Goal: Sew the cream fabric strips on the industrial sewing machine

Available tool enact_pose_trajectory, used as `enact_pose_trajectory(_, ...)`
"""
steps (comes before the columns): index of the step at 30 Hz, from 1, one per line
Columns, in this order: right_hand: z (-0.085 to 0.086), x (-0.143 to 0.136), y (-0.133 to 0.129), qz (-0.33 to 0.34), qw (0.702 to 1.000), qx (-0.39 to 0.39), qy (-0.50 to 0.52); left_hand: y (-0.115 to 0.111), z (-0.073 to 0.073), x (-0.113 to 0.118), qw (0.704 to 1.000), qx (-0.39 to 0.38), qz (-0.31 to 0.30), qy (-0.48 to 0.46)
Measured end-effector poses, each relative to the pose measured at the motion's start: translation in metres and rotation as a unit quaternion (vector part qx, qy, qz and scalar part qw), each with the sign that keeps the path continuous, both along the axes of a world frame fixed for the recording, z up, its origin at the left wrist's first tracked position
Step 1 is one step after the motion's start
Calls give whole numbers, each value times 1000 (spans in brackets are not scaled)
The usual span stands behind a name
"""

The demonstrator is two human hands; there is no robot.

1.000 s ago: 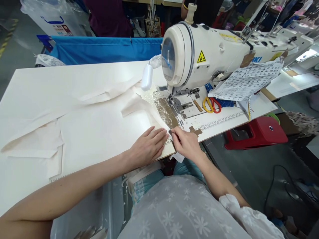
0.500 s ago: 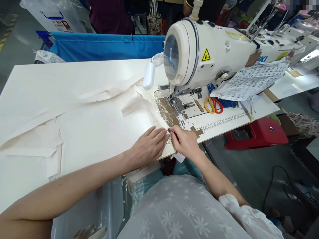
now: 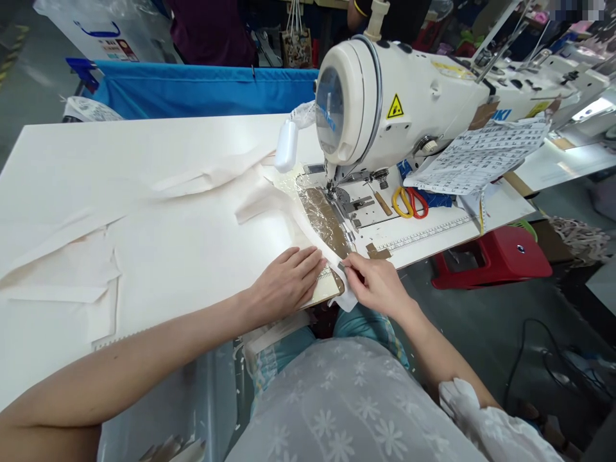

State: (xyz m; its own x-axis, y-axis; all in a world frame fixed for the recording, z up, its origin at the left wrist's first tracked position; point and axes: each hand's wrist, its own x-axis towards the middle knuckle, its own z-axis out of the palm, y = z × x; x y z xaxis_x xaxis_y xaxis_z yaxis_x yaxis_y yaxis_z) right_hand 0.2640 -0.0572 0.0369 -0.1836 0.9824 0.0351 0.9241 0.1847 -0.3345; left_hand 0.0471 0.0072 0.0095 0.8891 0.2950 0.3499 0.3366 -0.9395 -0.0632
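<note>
Left hand (image 3: pixel 287 282) flat, fingers spread, pinning cream fabric (image 3: pixel 192 237) on counter (image 3: pixel 72 147), near side of sewing machine (image 3: pixel 385 109). Right hand (image 3: pixel 378 285) pinching fabric edge just beside it. Advice: keep edge taut, aligned toward presser foot (image 3: pixel 332 190).

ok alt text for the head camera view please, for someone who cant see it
A person's left hand presses flat on cream fabric at the near table edge while the right hand pinches a small dark piece at the fabric's edge. Behind stands a white sewing machine, with yellow-and-red scissors on its bed.
</note>
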Motion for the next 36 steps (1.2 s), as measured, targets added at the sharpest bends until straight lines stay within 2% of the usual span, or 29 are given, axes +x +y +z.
enact_pose_trajectory(5,-12,0,0,-33,997,37,66,0,1,0,1000,-4,-13,-1)
enact_pose_trajectory(16,-14,-14,15,-9,999,40,-4,0,-3,-1,999,5,-24,-21)
enact_pose_trajectory(23,0,-11,14,19,998,13,-50,-1,-3,-1,1000,13,-16,-12)
enact_pose_trajectory(27,7,1,10,6,1000,3,25,-1,-3,0,1000,13,-10,-5)
enact_pose_trajectory(30,2,5,7,-25,997,22,72,-2,-5,0,1000,14,-9,-8)
enact_pose_trajectory(36,-12,0,0,-21,997,53,57,-2,-5,0,1000,12,-13,-6)
